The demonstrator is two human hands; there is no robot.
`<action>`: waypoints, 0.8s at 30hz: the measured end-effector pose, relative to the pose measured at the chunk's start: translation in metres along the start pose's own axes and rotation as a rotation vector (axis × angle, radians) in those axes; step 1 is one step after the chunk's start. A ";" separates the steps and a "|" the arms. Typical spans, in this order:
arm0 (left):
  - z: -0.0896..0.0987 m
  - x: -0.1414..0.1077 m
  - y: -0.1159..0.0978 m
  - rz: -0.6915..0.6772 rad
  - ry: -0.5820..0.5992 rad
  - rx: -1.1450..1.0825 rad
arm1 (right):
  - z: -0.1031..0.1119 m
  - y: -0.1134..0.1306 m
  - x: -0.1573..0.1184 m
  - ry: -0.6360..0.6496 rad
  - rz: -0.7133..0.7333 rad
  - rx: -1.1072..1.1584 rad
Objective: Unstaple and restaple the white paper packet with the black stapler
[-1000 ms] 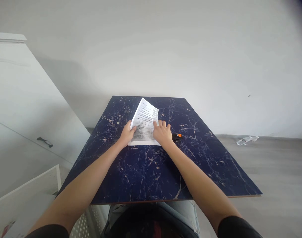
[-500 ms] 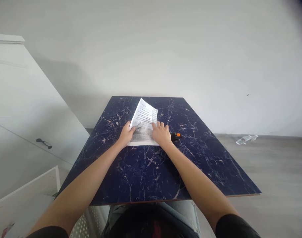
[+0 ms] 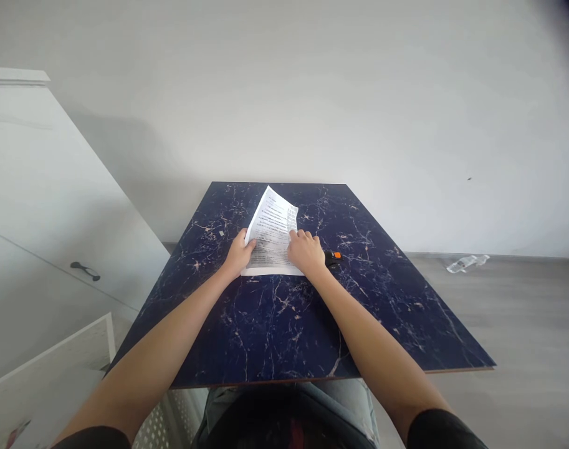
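Grip of the left hand [image 3: 239, 252] is pinching the left edge of the printed paper [image 3: 269, 237] between thumb and fingers. Opposite, the right hand [image 3: 306, 251] is curling its fingers over the right side; whether its thumb is pressing from beneath, I cannot tell. The paper is bending slightly between the hands, over the middle of the dark blue surface [image 3: 275, 330]. This moment looks like holding and handling the paper; shifting it would be calling for a firm left pinch and a light right touch, to avoid creasing. Just beside the right hand, a black-and-orange object [image 3: 337, 255] is lying partly hidden. Farther off, crumpled clear plastic [image 3: 468, 263] is resting on the floor [image 3: 508, 312] near the wall [image 3: 312, 93].
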State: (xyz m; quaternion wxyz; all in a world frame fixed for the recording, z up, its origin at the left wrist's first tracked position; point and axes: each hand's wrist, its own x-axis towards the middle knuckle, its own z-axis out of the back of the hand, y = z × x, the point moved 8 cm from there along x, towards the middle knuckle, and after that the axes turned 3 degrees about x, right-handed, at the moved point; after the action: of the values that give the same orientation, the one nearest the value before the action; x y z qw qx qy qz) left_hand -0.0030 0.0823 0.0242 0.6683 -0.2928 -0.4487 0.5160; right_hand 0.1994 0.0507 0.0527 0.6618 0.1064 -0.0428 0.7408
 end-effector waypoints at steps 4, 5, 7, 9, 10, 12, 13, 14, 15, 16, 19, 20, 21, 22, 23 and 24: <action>-0.001 0.000 -0.001 -0.002 0.003 -0.010 | 0.007 -0.010 0.002 -0.003 -0.044 0.082; -0.001 0.000 -0.001 -0.002 0.002 -0.013 | 0.008 -0.012 0.002 -0.004 -0.059 0.104; -0.001 -0.001 0.000 -0.002 0.003 -0.018 | 0.010 -0.017 0.002 0.001 -0.094 0.137; -0.001 -0.001 0.000 -0.003 0.003 -0.023 | 0.011 -0.021 0.001 0.006 -0.130 0.154; -0.001 -0.001 0.000 -0.004 0.004 -0.025 | 0.011 -0.022 0.000 0.005 -0.148 0.160; -0.001 -0.001 0.001 -0.009 0.007 -0.030 | 0.014 -0.025 -0.002 -0.013 -0.171 0.174; -0.001 -0.001 0.001 -0.012 0.007 -0.032 | 0.015 -0.025 -0.003 -0.030 -0.176 0.184; -0.001 -0.001 0.001 -0.014 0.008 -0.032 | 0.017 -0.026 -0.003 -0.046 -0.178 0.194; -0.001 -0.001 0.001 -0.015 0.008 -0.030 | 0.019 -0.028 -0.003 -0.061 -0.179 0.204; -0.001 -0.001 0.000 -0.015 0.006 -0.028 | 0.021 -0.029 -0.004 -0.074 -0.181 0.212; -0.001 -0.002 -0.001 -0.007 0.004 -0.020 | 0.024 -0.034 -0.004 -0.099 -0.192 0.228; -0.001 -0.002 -0.001 -0.004 0.003 -0.019 | 0.025 -0.036 -0.004 -0.106 -0.198 0.231; 0.000 -0.002 -0.001 -0.001 0.003 -0.019 | 0.026 -0.038 -0.004 -0.114 -0.201 0.235; 0.000 -0.002 -0.001 0.003 0.003 -0.020 | 0.026 -0.039 -0.003 -0.122 -0.201 0.241; 0.000 -0.002 -0.001 0.005 0.002 -0.022 | 0.027 -0.040 -0.003 -0.130 -0.198 0.247; 0.000 -0.002 -0.001 0.009 0.002 -0.023 | 0.027 -0.040 -0.003 -0.135 -0.192 0.255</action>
State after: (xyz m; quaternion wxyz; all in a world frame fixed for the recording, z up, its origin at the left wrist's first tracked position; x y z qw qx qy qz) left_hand -0.0028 0.0804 0.0243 0.6630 -0.3028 -0.4528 0.5134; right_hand 0.2419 0.0472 0.0750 0.7063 0.2426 0.0174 0.6648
